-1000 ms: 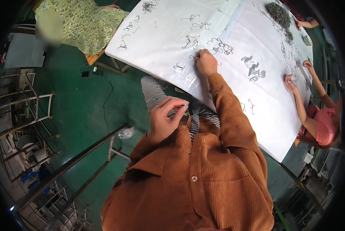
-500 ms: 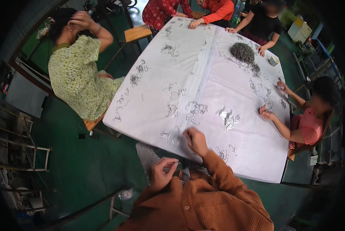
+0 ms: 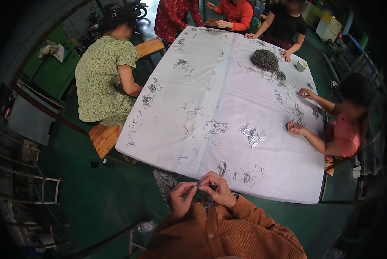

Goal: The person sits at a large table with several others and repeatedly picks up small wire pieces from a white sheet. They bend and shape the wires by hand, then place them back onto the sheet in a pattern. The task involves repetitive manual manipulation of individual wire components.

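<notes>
My left hand (image 3: 182,197) and my right hand (image 3: 218,190) meet fingertip to fingertip just off the near edge of the white-covered table (image 3: 284,177). Both pinch something small and dark between them, too small to make out. Beyond my right hand lies a cluster of bent wire hooks (image 3: 221,167), with another group of hooks (image 3: 247,177) to its right. Farther in, a loose cluster of wire hooks (image 3: 217,127) lies near the cloth's lengthwise seam. To the right of it are shiny straight metal pieces (image 3: 254,137).
A big heap of dark wire hooks (image 3: 264,60) sits toward the far right, near a paper cup (image 3: 301,65). A person in pink (image 3: 348,137) sits at the right side, one in patterned green (image 3: 103,82) on a wooden bench (image 3: 102,140) at left. Others line the far edge.
My right hand has come back from over the table to meet my left hand. The person in green has lowered an arm from the head and now leans toward the table.
</notes>
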`<move>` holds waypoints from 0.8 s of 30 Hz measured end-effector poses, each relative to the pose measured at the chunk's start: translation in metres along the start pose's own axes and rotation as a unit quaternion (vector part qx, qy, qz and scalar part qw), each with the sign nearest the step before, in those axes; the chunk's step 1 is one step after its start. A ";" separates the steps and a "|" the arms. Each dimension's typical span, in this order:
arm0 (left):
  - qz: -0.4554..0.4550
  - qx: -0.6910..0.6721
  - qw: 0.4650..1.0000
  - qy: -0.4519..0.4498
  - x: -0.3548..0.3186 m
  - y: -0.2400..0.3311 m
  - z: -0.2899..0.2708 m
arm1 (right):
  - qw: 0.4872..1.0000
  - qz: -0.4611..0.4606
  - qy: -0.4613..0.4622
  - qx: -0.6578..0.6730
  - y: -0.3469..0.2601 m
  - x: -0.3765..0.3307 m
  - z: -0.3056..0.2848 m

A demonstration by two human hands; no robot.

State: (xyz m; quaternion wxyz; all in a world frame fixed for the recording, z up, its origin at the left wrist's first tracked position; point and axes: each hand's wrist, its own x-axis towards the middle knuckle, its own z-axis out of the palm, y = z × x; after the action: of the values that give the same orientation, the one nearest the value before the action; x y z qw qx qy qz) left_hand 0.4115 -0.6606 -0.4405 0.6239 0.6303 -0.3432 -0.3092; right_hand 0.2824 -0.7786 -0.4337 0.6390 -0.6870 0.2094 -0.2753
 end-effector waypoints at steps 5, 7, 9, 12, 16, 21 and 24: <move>-0.027 0.008 1.000 -0.004 -0.006 -0.009 -0.002 | 0.999 -0.030 0.014 -0.022 0.006 -0.001 0.001; 0.016 0.066 0.997 -0.034 -0.009 -0.008 -0.007 | 1.000 -0.019 0.013 -0.018 0.007 -0.002 0.003; -0.007 0.068 0.998 -0.016 -0.013 -0.002 -0.003 | 1.000 -0.004 0.022 0.002 0.003 -0.005 0.006; 0.008 0.065 0.997 -0.049 -0.012 0.001 0.004 | 0.997 0.000 0.068 0.038 0.006 -0.011 0.008; 0.026 0.082 0.996 -0.034 -0.008 -0.001 0.005 | 0.985 0.027 0.064 0.156 0.011 -0.013 0.014; 0.124 0.258 0.957 -0.047 0.051 -0.023 -0.011 | 0.993 0.016 0.049 0.101 0.015 -0.018 0.010; 0.184 0.345 0.915 -0.098 0.119 -0.070 -0.008 | 0.998 0.008 0.051 0.041 0.018 -0.019 0.010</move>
State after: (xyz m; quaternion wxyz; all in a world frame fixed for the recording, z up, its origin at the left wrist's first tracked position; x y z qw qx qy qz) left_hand 0.4897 -0.7543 -0.5057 0.3766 0.6988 -0.5979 -0.1115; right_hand 0.2757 -0.7606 -0.4545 0.6575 -0.6433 0.2361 -0.3132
